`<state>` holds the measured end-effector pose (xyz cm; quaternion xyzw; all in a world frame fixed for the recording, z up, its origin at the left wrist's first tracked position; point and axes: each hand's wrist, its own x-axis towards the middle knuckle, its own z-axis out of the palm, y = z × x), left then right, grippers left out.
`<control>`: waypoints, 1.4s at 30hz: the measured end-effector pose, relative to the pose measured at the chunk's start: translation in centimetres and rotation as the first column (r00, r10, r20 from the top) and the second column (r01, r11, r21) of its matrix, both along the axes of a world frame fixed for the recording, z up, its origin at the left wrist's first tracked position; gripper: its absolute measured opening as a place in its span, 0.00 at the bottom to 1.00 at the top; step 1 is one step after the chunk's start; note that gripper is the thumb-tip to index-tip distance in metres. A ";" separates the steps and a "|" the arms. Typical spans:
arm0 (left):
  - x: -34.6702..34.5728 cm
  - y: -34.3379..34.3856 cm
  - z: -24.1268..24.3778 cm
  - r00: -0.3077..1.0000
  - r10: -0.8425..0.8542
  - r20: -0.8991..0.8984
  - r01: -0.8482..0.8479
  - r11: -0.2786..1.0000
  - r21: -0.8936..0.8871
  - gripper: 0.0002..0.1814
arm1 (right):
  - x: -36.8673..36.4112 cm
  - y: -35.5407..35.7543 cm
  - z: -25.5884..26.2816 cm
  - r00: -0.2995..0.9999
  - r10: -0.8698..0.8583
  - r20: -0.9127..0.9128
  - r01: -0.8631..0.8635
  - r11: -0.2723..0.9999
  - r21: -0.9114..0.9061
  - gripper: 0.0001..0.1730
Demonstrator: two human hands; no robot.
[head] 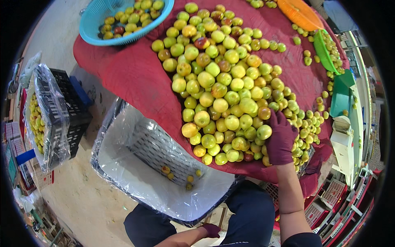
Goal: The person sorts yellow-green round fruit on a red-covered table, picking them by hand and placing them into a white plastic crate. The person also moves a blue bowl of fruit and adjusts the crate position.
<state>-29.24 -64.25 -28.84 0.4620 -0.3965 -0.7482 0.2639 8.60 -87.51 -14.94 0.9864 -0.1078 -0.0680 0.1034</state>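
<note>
A big heap of green and yellow jujubes (222, 89), some with red-brown patches, covers much of a table with a dark red cloth (123, 74). My right hand (280, 139), in a purple glove, rests palm down at the heap's near right side. Its fingers touch the fruit; whatever is under the palm is hidden. One pale jujube (264, 132) lies right beside the thumb side. Low between my knees is my left hand (211, 230), also gloved, below the rim of a plastic-lined crate (132, 185); its fingers are mostly hidden. A few jujubes (189, 182) lie inside that crate.
A blue basket (89, 27) of jujubes stands at the far left of the table. At the right are an orange basket (301, 14), a green basket (324, 52) and a green scoop (341, 92). A black crate (75, 114) with fruit stands leftward on the floor.
</note>
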 end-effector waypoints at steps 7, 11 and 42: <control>9.3 -0.5 4.9 0.920 -0.104 0.377 0.072 0.993 0.096 0.25 | 0.0 0.8 0.1 0.999 -0.038 -0.024 0.040 0.995 0.093 0.27; 5.4 0.2 -0.6 0.963 0.003 0.270 -0.019 0.998 0.057 0.24 | -0.3 -1.0 -0.9 0.981 0.063 0.186 -0.119 0.943 0.312 0.27; 9.2 10.7 13.1 -0.383 0.812 -0.440 -0.810 -0.066 0.583 0.13 | -46.5 -19.5 3.2 0.410 -0.663 0.626 0.288 0.745 0.601 0.15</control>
